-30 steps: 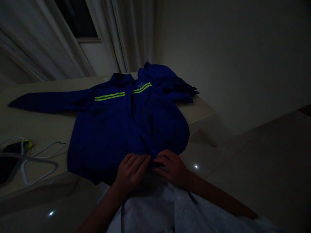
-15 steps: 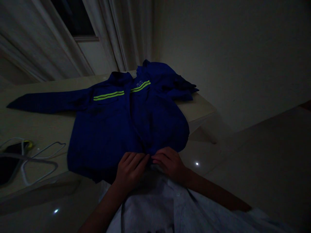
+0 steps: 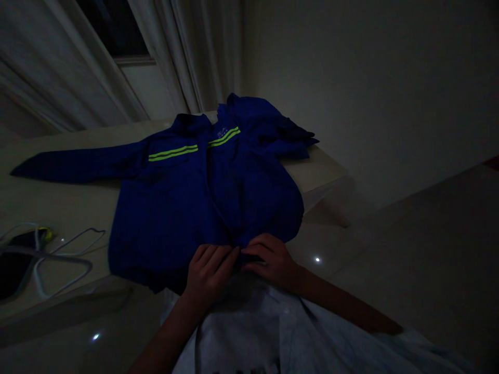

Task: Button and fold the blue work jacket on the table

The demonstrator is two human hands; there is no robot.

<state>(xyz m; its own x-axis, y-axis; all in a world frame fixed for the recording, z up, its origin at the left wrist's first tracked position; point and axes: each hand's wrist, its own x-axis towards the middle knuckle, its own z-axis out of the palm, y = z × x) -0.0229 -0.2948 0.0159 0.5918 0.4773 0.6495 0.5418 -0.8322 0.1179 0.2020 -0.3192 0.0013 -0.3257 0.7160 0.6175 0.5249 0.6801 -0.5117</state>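
Left hand and right hand, fingertips nearly meeting, pinch the near hem of a blue jacket spread on the table, one sleeve stretched left, white cable near left, curtain far.

overshirt: pale blue, open | inner top: greyish, dark marks | hands: bare

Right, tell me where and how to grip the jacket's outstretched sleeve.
Probably best at the cuff end of the sleeve, pinched from above with the left hand: it lies flat on the table, stretched out leftward and narrowing to a tip there. The white cable and dark device lie on the near side, so coming from above should clear them.
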